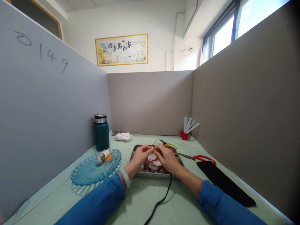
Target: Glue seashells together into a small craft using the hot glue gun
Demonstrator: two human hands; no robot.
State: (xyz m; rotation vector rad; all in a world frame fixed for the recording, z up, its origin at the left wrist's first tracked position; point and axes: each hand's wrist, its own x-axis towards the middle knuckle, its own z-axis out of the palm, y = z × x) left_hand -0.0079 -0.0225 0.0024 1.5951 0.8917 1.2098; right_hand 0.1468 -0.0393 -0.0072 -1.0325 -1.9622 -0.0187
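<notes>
My left hand (pixel 141 155), with a pale green bangle (pixel 125 177) at its wrist, and my right hand (pixel 167 158) meet above a metal tray (pixel 152 176). Thumbs and fingertips of both hands are pinched together around something small that I cannot make out. A round white shell (pixel 152 156) shows just below the fingertips; whether it is held or lies in the tray I cannot tell. Reddish, white and brown shell pieces (pixel 153 167) fill the tray, partly hidden by my hands. A black cord (pixel 161 201) runs from the tray's front edge toward me.
Left stands a blue scalloped glass plate (pixel 86 173) with several shells (pixel 104 156), beside a green bottle (pixel 101 136). White tissues (pixel 123 136) lie behind. Right are red-handled scissors (pixel 203 158), a long black object (pixel 225 182), yellow-handled pliers (pixel 172 145) and a red cup (pixel 185 135) of white sticks. Partitions enclose the table.
</notes>
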